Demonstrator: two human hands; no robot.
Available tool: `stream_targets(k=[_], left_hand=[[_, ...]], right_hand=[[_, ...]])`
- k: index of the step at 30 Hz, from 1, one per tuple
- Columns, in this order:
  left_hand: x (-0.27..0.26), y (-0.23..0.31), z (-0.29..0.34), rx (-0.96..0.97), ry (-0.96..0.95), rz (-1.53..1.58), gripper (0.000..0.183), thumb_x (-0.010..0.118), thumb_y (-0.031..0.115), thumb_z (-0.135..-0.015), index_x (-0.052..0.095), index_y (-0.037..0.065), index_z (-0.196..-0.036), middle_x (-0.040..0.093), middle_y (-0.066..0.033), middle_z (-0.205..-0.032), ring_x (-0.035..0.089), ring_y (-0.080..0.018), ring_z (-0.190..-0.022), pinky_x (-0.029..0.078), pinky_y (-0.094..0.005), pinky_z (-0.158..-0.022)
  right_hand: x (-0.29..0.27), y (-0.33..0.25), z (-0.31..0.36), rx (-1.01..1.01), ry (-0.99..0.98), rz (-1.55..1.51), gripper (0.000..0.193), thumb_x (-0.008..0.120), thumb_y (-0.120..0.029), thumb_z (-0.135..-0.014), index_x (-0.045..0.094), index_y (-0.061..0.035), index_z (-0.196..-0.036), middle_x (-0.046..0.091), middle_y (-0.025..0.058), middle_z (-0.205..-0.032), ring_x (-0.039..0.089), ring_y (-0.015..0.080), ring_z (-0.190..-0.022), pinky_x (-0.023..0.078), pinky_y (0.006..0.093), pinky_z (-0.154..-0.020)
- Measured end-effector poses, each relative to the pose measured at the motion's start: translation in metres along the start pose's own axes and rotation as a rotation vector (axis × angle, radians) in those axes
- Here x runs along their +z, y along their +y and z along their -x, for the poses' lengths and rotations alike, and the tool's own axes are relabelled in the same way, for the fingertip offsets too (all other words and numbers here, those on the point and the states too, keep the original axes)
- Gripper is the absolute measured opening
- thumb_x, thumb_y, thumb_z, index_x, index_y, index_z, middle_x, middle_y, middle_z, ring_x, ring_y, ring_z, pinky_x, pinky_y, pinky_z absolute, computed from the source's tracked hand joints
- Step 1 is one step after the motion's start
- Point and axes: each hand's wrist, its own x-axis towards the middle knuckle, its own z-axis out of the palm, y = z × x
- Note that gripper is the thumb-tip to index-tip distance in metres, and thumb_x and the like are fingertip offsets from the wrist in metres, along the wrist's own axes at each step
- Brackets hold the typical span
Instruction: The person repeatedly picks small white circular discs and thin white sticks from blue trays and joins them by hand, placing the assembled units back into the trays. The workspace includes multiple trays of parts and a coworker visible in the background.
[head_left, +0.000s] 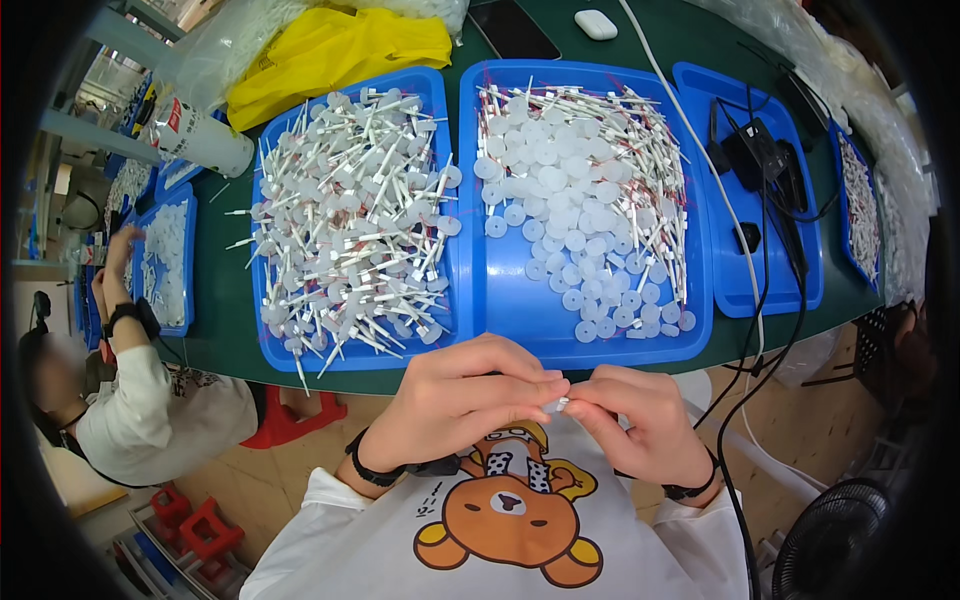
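Note:
In front of my chest, just off the table's near edge, my left hand and my right hand meet at the fingertips. Both are closed in a pinch around a small white part. Fingers cover most of it, so its exact kind is hard to tell. Beyond my hands lies a blue tray holding loose translucent discs and thin white stick-like parts with red wires. Another blue tray to its left is heaped with white sticks that have discs among them.
A blue tray at right holds black adapters and cables. A white cable crosses the table. A yellow bag, a phone, a white case and a cup stand around. A co-worker sits at left.

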Motion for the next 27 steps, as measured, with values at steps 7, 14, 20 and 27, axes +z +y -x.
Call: stream_targets(k=[7, 14, 20, 27], left_hand=[[-0.004, 0.001, 0.005, -0.048, -0.003, 0.047, 0.028, 0.081, 0.004, -0.076, 0.077, 0.002, -0.104, 0.07, -0.0082, -0.097, 0.07, -0.0215, -0.086, 0.057, -0.0301, -0.073], [-0.022, 0.008, 0.031, -0.085, 0.19, -0.206, 0.029, 0.083, 0.001, -0.073, 0.075, -0.001, -0.1, 0.071, -0.0107, -0.098, 0.067, -0.0234, -0.089, 0.053, -0.0345, -0.079], [-0.069, 0.021, 0.085, -0.32, 0.733, -0.695, 0.03, 0.07, -0.007, -0.079, 0.067, -0.005, -0.109, 0.067, -0.0138, -0.109, 0.062, -0.024, -0.106, 0.046, -0.0341, -0.094], [-0.073, 0.008, 0.08, -0.409, 0.702, -1.167, 0.028, 0.07, 0.002, -0.082, 0.071, 0.008, -0.11, 0.059, -0.0094, -0.132, 0.049, -0.033, -0.129, 0.035, -0.0422, -0.107]], right_hand=[[0.004, 0.004, -0.003, 0.249, -0.12, -0.457, 0.01, 0.065, -0.004, -0.093, 0.071, 0.0012, -0.1, 0.062, 0.0079, -0.074, 0.056, 0.0172, -0.061, 0.045, 0.0278, -0.057], [0.023, 0.0, -0.014, 0.121, 0.114, -0.052, 0.019, 0.064, -0.001, -0.091, 0.067, 0.0012, -0.11, 0.063, 0.0092, -0.09, 0.061, 0.019, -0.082, 0.048, 0.0297, -0.075], [0.016, 0.006, -0.01, 0.163, 0.389, 0.078, 0.025, 0.065, 0.0, -0.088, 0.064, 0.0002, -0.114, 0.062, 0.0104, -0.093, 0.06, 0.0215, -0.086, 0.048, 0.033, -0.078], [0.006, 0.012, -0.015, 0.118, 0.442, 0.194, 0.016, 0.064, -0.002, -0.09, 0.067, -0.0003, -0.106, 0.064, 0.01, -0.09, 0.059, 0.0207, -0.084, 0.047, 0.0317, -0.077]])
